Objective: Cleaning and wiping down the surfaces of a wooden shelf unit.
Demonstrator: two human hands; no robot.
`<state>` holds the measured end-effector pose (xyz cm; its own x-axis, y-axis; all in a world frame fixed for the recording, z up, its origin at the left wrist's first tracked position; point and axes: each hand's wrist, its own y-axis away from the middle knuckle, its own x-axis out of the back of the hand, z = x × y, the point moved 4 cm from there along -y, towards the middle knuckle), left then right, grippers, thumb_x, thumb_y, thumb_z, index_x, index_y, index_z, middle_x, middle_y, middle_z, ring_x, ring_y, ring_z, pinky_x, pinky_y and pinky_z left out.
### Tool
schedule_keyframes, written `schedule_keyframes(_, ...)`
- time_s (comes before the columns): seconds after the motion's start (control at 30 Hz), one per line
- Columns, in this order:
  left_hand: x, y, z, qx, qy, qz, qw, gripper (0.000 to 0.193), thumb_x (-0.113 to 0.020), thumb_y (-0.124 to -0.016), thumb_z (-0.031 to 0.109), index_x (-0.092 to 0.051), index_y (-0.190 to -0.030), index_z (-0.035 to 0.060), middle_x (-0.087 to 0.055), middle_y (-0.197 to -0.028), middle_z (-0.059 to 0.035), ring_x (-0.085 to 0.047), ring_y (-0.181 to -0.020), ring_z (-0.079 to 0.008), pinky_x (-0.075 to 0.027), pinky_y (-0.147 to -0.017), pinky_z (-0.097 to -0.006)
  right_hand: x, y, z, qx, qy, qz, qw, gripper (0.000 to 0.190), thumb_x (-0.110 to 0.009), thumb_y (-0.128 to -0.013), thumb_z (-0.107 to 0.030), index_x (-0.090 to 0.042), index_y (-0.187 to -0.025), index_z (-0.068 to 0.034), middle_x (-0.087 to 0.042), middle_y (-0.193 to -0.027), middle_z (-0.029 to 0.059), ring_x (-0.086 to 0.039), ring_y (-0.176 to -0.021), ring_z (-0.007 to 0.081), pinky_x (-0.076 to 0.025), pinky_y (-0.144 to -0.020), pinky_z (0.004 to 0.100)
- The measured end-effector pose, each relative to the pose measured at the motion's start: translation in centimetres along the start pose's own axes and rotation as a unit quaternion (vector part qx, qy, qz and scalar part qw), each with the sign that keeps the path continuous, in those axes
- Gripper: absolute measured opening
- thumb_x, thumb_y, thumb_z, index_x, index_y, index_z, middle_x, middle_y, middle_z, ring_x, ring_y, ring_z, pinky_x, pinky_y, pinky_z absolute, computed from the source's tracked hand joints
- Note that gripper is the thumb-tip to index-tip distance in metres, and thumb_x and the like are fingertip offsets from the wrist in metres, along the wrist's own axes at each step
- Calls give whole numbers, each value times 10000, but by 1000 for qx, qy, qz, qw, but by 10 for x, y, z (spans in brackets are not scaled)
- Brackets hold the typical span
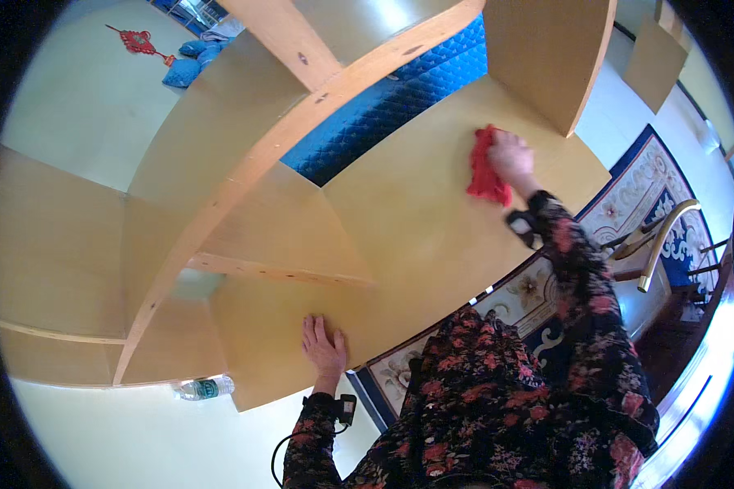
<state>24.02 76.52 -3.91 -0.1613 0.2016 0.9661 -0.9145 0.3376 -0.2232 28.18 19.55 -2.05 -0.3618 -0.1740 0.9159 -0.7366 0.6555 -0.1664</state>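
A crumpled red cloth (487, 168) lies pressed on a light wooden desktop (404, 244), near its right part. My right hand (512, 156), slightly blurred, bears down on the cloth's right side, with part of the cloth under the palm. At the lower left, my left hand (323, 347) rests flat on the desktop close to its front edge. Its fingers are a little apart and nothing is in it. A small device on a dark band (346, 408) sits at my left wrist, with a black cable running from it.
Wooden shelving with a long front rail (238, 174) rises over the desk's back. Upright at the right is a wooden panel (544, 55). Behind lies a blue quilted mattress (397, 91). A plastic bottle (205, 388), a wooden chair (667, 241) and a patterned rug (624, 189) surround the desk.
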Motion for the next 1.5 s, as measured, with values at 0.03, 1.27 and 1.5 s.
schedule_keyframes(0.03, 4, 6, -6, 11, -7, 0, 1000, 546, -565, -836, 312, -440, -1315, 80, -373, -1415, -179, -309, -1322, -378, -263, -1034, -538, 16, 12, -60, -1, -106, -103, 989, 237, -480, -841, -192, -628, -1013, -125, -649, -1038, 104, -623, -960, 289, -513, -810, 427)
schedule_keyframes(1.27, -5, -8, -14, 1, 69, 9, 998, 560, -601, -837, 259, -425, -1332, 63, -369, -1405, -196, -330, -1306, -386, -271, -1063, -497, -34, 279, -175, 434, -144, -55, 888, 451, -578, -754, -184, -522, -1191, -92, -513, -1213, 123, -464, -1152, 302, -364, -937, 442)
schedule_keyframes(1.5, 2, 63, -139, 168, 33, 38, 985, 564, -553, -884, 274, -375, -1386, 86, -300, -1448, -215, -262, -1344, -394, -218, -1085, -512, -38, 247, -127, 336, -57, -6, 940, 477, -586, -725, -150, -509, -1187, -60, -507, -1219, 128, -495, -1110, 317, -405, -899, 447)
